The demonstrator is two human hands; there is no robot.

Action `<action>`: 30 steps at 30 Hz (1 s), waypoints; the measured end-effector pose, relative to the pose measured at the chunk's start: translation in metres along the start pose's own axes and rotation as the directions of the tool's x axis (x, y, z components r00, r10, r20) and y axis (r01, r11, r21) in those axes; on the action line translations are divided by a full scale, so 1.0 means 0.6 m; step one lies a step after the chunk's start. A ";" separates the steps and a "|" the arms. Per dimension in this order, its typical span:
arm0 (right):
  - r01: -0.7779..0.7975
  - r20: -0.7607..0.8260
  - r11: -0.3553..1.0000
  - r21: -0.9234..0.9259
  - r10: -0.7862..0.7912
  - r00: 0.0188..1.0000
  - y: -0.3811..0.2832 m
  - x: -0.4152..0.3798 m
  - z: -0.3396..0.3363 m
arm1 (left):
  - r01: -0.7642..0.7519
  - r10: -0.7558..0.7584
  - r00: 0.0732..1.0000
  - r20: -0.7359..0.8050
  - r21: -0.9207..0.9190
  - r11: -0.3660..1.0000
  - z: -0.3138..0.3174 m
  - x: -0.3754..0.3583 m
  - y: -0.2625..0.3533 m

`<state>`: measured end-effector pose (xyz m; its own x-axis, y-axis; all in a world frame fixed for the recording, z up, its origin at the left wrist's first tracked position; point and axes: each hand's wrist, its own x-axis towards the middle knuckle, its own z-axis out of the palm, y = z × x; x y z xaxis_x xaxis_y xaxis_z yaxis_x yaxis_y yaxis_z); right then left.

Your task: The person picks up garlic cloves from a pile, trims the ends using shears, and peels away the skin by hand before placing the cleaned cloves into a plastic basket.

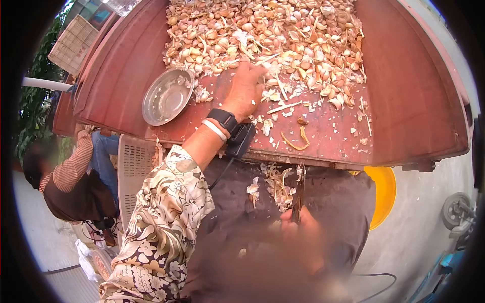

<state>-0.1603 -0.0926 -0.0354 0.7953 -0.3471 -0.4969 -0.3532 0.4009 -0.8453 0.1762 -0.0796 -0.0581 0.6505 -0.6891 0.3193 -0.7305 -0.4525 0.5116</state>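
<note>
My left hand (247, 83) reaches onto the red metal bed (217, 93), its curled fingertips at the near edge of a large pile of garlic cloves (278, 35); I cannot tell what they pinch. Its wrist wears a black watch, a white band and a small black device with a cable. Low in front of my body, my right hand (300, 224) grips a narrow dark knife (300, 192), blade pointing up toward the bed's edge. Garlic skins (279, 187) lie on the dark apron (333, 197) over my lap. Left of my left hand sits a metal bowl (169, 96), with skin bits inside.
Dry stems and peel bits (298, 141) litter the bed's near part. A pale plastic crate (132, 174) stands at left, beside another seated person (76, 177). On the right are a yellow basin (382, 194) and a wheel (457, 211).
</note>
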 end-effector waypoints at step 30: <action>0.052 -0.040 0.995 -0.083 -0.055 0.998 -0.001 0.008 0.006 | -0.221 0.203 0.932 0.299 0.028 0.975 -0.004 -0.026 0.111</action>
<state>-0.1550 -0.0915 -0.0367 0.7935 -0.4019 -0.4570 -0.3511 0.3110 -0.8832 0.1182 -0.0977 -0.0273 0.3959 -0.9037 0.1627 -0.8619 -0.3046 0.4053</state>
